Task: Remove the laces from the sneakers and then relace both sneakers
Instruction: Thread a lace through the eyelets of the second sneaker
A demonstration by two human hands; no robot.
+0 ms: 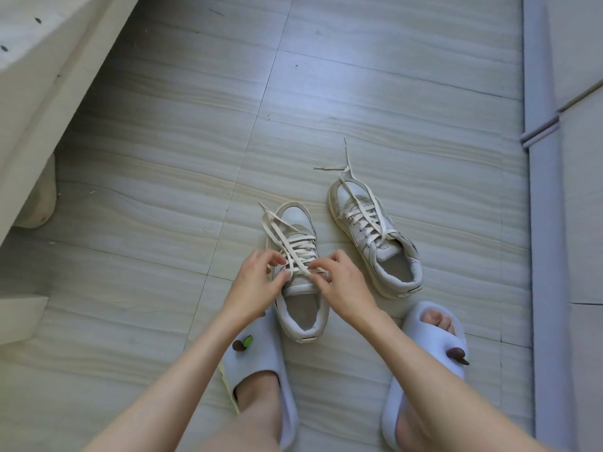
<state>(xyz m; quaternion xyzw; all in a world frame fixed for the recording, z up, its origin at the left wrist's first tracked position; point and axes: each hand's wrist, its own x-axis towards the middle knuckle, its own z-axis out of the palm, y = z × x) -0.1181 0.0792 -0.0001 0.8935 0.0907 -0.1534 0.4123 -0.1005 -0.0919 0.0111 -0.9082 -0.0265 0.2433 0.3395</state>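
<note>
Two pale grey-white sneakers stand on the tiled floor, toes pointing away from me. The near sneaker (301, 308) lies between my feet, its cream lace (298, 247) crossed through the eyelets with loose ends trailing over the toe. My left hand (257, 282) pinches the lace at the left upper eyelets. My right hand (339, 282) pinches the lace at the right upper eyelets. The far sneaker (375, 236) sits to the right, laced, with its untied lace ends (346, 168) lying on the floor beyond the toe.
My feet wear light slippers, the left one (261, 363) and the right one (430, 347), flanking the near sneaker. A white furniture piece with a rounded leg (39, 197) stands at the left. A pale wall panel or door frame (548, 190) runs along the right.
</note>
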